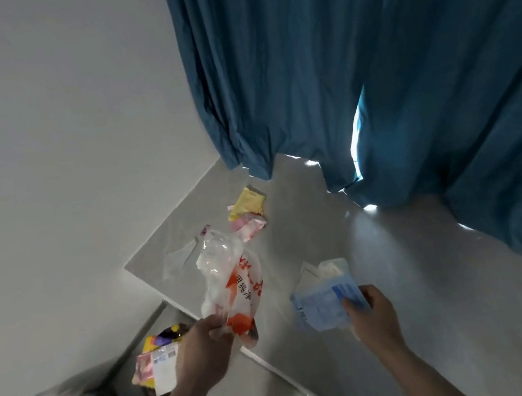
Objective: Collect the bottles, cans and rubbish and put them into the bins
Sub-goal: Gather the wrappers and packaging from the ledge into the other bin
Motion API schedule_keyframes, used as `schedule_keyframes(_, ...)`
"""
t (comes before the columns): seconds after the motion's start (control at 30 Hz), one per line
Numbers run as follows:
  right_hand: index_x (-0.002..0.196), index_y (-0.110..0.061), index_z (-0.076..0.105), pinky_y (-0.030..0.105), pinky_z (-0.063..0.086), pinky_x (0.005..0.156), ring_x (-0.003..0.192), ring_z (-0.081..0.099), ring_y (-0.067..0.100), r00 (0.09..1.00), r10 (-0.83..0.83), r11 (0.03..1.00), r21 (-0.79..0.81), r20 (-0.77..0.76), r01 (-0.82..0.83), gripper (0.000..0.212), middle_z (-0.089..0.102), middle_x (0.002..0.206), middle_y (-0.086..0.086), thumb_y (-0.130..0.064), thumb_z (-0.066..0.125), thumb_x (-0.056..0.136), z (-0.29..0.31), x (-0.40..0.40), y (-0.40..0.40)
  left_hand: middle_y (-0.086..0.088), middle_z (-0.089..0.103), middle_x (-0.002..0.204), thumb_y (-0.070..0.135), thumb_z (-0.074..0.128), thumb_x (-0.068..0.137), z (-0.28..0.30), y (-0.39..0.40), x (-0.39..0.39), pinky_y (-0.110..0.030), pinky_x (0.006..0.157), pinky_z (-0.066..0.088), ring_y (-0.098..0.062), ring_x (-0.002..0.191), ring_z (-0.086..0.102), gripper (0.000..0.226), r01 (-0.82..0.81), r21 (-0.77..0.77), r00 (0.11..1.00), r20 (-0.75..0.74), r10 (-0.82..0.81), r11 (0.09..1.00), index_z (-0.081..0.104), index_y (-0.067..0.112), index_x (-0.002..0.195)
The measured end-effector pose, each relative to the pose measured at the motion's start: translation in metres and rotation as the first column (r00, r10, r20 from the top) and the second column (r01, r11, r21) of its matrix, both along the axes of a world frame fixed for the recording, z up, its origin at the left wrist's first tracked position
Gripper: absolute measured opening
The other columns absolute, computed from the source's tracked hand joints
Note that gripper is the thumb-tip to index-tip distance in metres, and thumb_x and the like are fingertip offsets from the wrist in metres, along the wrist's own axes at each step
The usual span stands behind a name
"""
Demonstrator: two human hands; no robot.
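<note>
While 2 hands (205,345) (373,312) grip wrappers (232,282) (322,301), yellow packet (246,203) lies beneath curtain (367,59).

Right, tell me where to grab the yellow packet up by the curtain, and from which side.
Take the yellow packet by its upper edge, coming from above on the curtain side. It seems to lie flat on the grey ledge, and its lower end meets the pink wrapper, so the far edge is probably freest.
</note>
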State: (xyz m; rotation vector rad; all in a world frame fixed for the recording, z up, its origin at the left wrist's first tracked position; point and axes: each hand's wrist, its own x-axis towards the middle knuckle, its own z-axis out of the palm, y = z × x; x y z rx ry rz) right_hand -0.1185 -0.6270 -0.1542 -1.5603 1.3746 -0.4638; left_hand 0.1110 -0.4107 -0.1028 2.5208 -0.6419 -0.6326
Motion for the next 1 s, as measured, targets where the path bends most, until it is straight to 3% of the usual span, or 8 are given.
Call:
schedule_keyframes(0.13, 0.092, -0.020, 0.066, 0.027, 0.050, 0.058, 0.072, 0.068, 0.013, 0.997, 0.055, 0.998, 0.009, 0.045, -0.056, 0.012, 0.071, 0.083, -0.001, -0.023, 0.076, 0.087, 0.014, -0.007, 0.020, 0.007, 0.066, 0.076, 0.029, 0.055, 0.096, 0.015, 0.038, -0.019, -0.025, 0.059, 0.043, -0.011, 0.070, 0.061, 0.021, -0.056, 0.012, 0.998, 0.019, 0.056, 0.998, 0.071, 0.028, 0.083)
schedule_keyframes(0.23, 0.088, -0.019, 0.065, 0.025, 0.048, 0.056, 0.072, 0.068, 0.015, 0.989, 0.124, 0.992, 0.011, 0.079, -0.125, 0.011, 0.070, 0.080, -0.001, -0.022, 0.076, 0.087, 0.025, 0.001, 0.038, 0.009, 0.059, 0.073, 0.030, 0.059, 0.092, 0.026, 0.071, -0.027, -0.022, 0.057, 0.038, -0.014, 0.072, 0.056, 0.014, -0.149, 0.008, 0.988, 0.035, 0.148, 0.989, 0.071, 0.027, 0.085)
schedule_keyframes(0.37, 0.082, -0.016, 0.066, 0.031, 0.050, 0.057, 0.069, 0.067, 0.017, 0.975, 0.208, 0.978, 0.016, 0.080, -0.209, 0.014, 0.070, 0.075, -0.001, -0.024, 0.077, 0.085, 0.032, 0.031, 0.070, 0.006, 0.067, 0.072, 0.034, 0.061, 0.084, 0.025, 0.135, -0.031, -0.031, 0.067, 0.049, -0.023, 0.075, 0.065, 0.011, -0.281, 0.003, 0.960, -0.016, 0.281, 0.960, 0.066, 0.035, 0.075)
schedule_keyframes(0.47, 0.080, -0.015, 0.065, 0.032, 0.050, 0.059, 0.070, 0.068, 0.022, 0.956, 0.271, 0.961, 0.029, 0.110, -0.275, 0.012, 0.070, 0.073, -0.001, -0.020, 0.076, 0.083, 0.036, 0.060, 0.103, 0.005, 0.071, 0.076, 0.035, 0.062, 0.082, 0.022, 0.191, -0.026, -0.034, 0.072, 0.052, -0.024, 0.080, 0.067, 0.008, -0.387, 0.001, 0.922, -0.021, 0.387, 0.922, 0.068, 0.036, 0.076)
schedule_keyframes(0.6, 0.080, -0.018, 0.064, 0.031, 0.051, 0.057, 0.071, 0.069, 0.022, 0.929, 0.344, 0.935, 0.038, 0.135, -0.351, 0.010, 0.070, 0.075, -0.002, -0.017, 0.074, 0.083, 0.037, 0.093, 0.151, 0.000, 0.072, 0.085, 0.035, 0.063, 0.085, 0.024, 0.261, -0.012, -0.034, 0.073, 0.046, -0.028, 0.087, 0.066, 0.012, -0.484, 0.006, 0.875, 0.000, 0.484, 0.875, 0.073, 0.030, 0.088)
schedule_keyframes(0.83, 0.083, -0.018, 0.067, 0.032, 0.053, 0.061, 0.075, 0.069, 0.018, 0.917, 0.384, 0.922, 0.001, 0.102, -0.387, 0.009, 0.071, 0.079, -0.004, -0.015, 0.075, 0.084, 0.037, 0.132, 0.238, 0.009, 0.071, 0.085, 0.049, 0.069, 0.072, 0.023, 0.361, 0.022, -0.034, 0.076, 0.053, -0.021, 0.084, 0.067, 0.015, -0.510, -0.003, 0.857, -0.086, 0.508, 0.860, 0.069, 0.041, 0.085)
schedule_keyframes(0.93, 0.083, -0.020, 0.067, 0.033, 0.052, 0.063, 0.073, 0.069, 0.019, 0.922, 0.376, 0.926, -0.009, 0.091, -0.376, 0.008, 0.071, 0.077, -0.003, -0.017, 0.075, 0.084, 0.037, 0.142, 0.269, 0.011, 0.073, 0.087, 0.040, 0.071, 0.083, 0.008, 0.388, 0.032, -0.032, 0.080, 0.055, -0.015, 0.087, 0.070, 0.002, -0.476, 0.028, 0.874, -0.097, 0.476, 0.879, 0.070, 0.039, 0.085)
schedule_keyframes(1.0, 0.084, -0.019, 0.067, 0.031, 0.051, 0.060, 0.073, 0.068, 0.020, 0.923, 0.378, 0.925, 0.009, 0.069, -0.379, 0.009, 0.071, 0.078, -0.002, -0.020, 0.076, 0.085, 0.036, 0.143, 0.288, 0.009, 0.072, 0.085, 0.037, 0.064, 0.088, 0.001, 0.400, 0.037, -0.031, 0.078, 0.052, -0.016, 0.086, 0.068, 0.009, -0.434, 0.085, 0.892, -0.098, 0.441, 0.897, 0.072, 0.035, 0.083)
